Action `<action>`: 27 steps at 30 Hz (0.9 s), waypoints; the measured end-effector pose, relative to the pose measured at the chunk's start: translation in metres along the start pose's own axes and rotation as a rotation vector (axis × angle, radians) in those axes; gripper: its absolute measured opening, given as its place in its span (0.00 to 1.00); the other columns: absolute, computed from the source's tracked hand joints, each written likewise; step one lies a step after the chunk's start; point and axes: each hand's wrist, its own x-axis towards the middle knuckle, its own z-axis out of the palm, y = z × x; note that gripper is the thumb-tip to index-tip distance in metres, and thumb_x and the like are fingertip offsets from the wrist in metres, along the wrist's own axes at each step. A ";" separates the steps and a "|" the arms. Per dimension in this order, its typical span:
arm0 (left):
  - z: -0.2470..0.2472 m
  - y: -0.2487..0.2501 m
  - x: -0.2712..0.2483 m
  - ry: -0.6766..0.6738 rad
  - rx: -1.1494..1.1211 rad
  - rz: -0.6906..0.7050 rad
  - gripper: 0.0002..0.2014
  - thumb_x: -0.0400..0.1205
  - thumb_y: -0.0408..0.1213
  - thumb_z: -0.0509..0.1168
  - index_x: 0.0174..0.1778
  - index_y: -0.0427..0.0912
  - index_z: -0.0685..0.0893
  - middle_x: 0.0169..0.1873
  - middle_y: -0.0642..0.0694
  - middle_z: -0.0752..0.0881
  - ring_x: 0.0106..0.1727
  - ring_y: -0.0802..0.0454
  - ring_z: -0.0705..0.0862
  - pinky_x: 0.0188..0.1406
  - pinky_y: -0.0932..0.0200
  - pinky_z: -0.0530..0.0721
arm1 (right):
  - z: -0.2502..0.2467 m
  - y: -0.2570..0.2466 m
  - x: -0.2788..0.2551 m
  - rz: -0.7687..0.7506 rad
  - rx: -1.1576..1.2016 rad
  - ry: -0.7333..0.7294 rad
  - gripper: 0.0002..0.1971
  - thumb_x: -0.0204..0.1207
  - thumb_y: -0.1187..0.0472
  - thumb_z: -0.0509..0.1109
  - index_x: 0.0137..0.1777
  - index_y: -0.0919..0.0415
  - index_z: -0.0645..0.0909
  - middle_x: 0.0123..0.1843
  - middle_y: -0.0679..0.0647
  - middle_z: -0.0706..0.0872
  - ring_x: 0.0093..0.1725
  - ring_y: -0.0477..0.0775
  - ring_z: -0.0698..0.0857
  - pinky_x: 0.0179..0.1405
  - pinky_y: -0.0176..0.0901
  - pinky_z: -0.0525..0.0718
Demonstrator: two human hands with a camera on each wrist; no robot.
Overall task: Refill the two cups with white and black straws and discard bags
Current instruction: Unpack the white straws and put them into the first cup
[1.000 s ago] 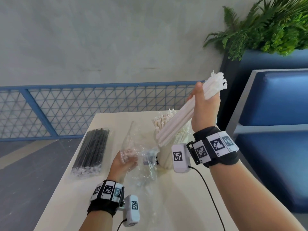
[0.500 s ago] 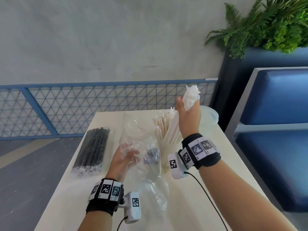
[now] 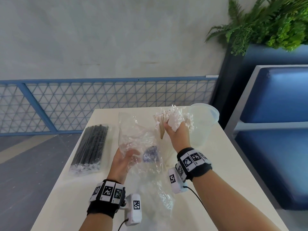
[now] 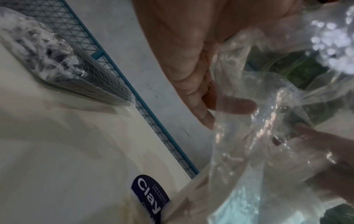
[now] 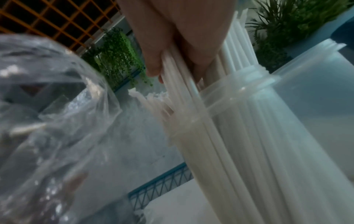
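lowering white straws [image 3: 173,121] into cup [image 5: 239,136], right hand [image 3: 177,136] gripping them, left hand [image 3: 123,161] clutching empty bag [image 3: 138,140]

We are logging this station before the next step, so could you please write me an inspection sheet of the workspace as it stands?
Surface: cream table, bare at its right edge.
Job's things: white straws standing in a clear cup; second clear cup beside it; black straws bagged, lying at left; emptied clear bag.
Clutter: nothing seen.
Grippers: left hand holds the emptied clear bag; right hand grips the white straws at the cup.
Cables: black lead from the right wrist camera.
Surroundings: blue mesh railing, grey wall, green plants, blue bench.
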 end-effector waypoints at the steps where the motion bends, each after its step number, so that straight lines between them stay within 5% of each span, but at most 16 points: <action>1: -0.001 -0.001 -0.001 0.009 0.017 0.006 0.48 0.50 0.66 0.79 0.55 0.34 0.77 0.30 0.49 0.88 0.29 0.54 0.85 0.42 0.57 0.84 | -0.002 0.002 -0.002 -0.043 0.021 -0.021 0.24 0.73 0.54 0.74 0.62 0.64 0.70 0.47 0.52 0.81 0.52 0.53 0.79 0.47 0.35 0.79; 4: -0.001 -0.003 -0.008 0.041 0.052 0.020 0.43 0.53 0.67 0.76 0.51 0.34 0.78 0.27 0.50 0.88 0.28 0.56 0.85 0.37 0.62 0.83 | -0.016 0.011 -0.023 -0.242 0.151 0.039 0.41 0.68 0.61 0.78 0.76 0.56 0.59 0.73 0.52 0.71 0.72 0.47 0.72 0.72 0.38 0.72; 7: -0.005 -0.009 -0.012 0.085 0.045 0.039 0.56 0.50 0.72 0.75 0.59 0.27 0.74 0.30 0.51 0.89 0.30 0.55 0.85 0.38 0.60 0.84 | -0.031 0.034 -0.051 -0.305 0.133 0.227 0.34 0.72 0.61 0.74 0.74 0.55 0.61 0.73 0.48 0.68 0.71 0.41 0.72 0.69 0.26 0.71; 9: -0.008 -0.011 -0.019 0.080 0.049 0.061 0.64 0.49 0.74 0.73 0.66 0.22 0.69 0.31 0.50 0.89 0.30 0.55 0.86 0.35 0.64 0.84 | -0.038 0.051 -0.068 -0.153 0.116 0.243 0.26 0.74 0.57 0.71 0.70 0.53 0.66 0.70 0.48 0.72 0.65 0.45 0.77 0.60 0.31 0.76; 12: 0.003 -0.009 -0.024 0.117 0.029 0.071 0.69 0.46 0.75 0.72 0.73 0.28 0.63 0.34 0.49 0.89 0.30 0.58 0.87 0.34 0.68 0.85 | -0.044 0.083 -0.089 0.323 0.088 -0.073 0.22 0.78 0.46 0.63 0.68 0.54 0.68 0.69 0.55 0.76 0.58 0.53 0.80 0.59 0.49 0.80; 15: 0.011 -0.014 -0.026 0.138 -0.052 0.112 0.68 0.45 0.73 0.74 0.80 0.49 0.54 0.50 0.48 0.88 0.44 0.54 0.88 0.45 0.56 0.88 | -0.046 0.103 -0.110 0.717 0.361 -0.449 0.31 0.71 0.31 0.54 0.67 0.49 0.65 0.67 0.56 0.78 0.60 0.64 0.84 0.57 0.58 0.82; 17: 0.013 -0.016 -0.031 0.117 -0.069 0.095 0.57 0.47 0.72 0.75 0.72 0.71 0.55 0.73 0.38 0.73 0.66 0.42 0.80 0.48 0.55 0.88 | -0.042 0.110 -0.119 0.808 0.555 -0.518 0.32 0.70 0.30 0.55 0.68 0.50 0.64 0.66 0.58 0.81 0.59 0.66 0.86 0.49 0.56 0.86; 19: 0.019 -0.017 -0.040 0.069 -0.026 0.054 0.46 0.50 0.69 0.76 0.62 0.79 0.59 0.76 0.31 0.64 0.68 0.38 0.75 0.45 0.62 0.87 | -0.039 0.113 -0.123 0.824 0.674 -0.481 0.25 0.77 0.39 0.57 0.68 0.52 0.64 0.62 0.58 0.84 0.54 0.62 0.89 0.44 0.56 0.88; 21: 0.028 -0.021 -0.047 0.100 0.083 0.059 0.42 0.63 0.54 0.78 0.65 0.73 0.57 0.75 0.27 0.64 0.60 0.44 0.75 0.55 0.56 0.84 | -0.038 0.116 -0.124 0.759 0.675 -0.406 0.23 0.80 0.50 0.61 0.71 0.59 0.66 0.57 0.57 0.84 0.50 0.57 0.88 0.43 0.53 0.89; 23: 0.033 -0.021 -0.052 0.279 0.289 0.157 0.45 0.70 0.34 0.76 0.73 0.56 0.52 0.73 0.34 0.63 0.59 0.47 0.74 0.68 0.45 0.77 | -0.042 0.119 -0.124 0.671 0.588 -0.326 0.23 0.82 0.58 0.62 0.74 0.59 0.64 0.51 0.57 0.82 0.44 0.55 0.85 0.42 0.51 0.88; 25: 0.031 -0.023 -0.055 0.404 0.621 0.434 0.50 0.65 0.37 0.79 0.75 0.40 0.53 0.72 0.31 0.60 0.67 0.40 0.68 0.75 0.50 0.68 | -0.049 0.124 -0.124 0.599 0.443 -0.278 0.23 0.81 0.61 0.63 0.75 0.58 0.63 0.48 0.58 0.80 0.41 0.54 0.82 0.42 0.51 0.87; 27: 0.028 -0.027 -0.058 0.363 0.934 0.670 0.44 0.65 0.43 0.77 0.73 0.39 0.62 0.72 0.31 0.61 0.73 0.39 0.61 0.77 0.55 0.65 | -0.055 0.128 -0.123 0.543 0.336 -0.249 0.24 0.81 0.61 0.64 0.75 0.57 0.62 0.48 0.58 0.79 0.40 0.53 0.81 0.42 0.51 0.86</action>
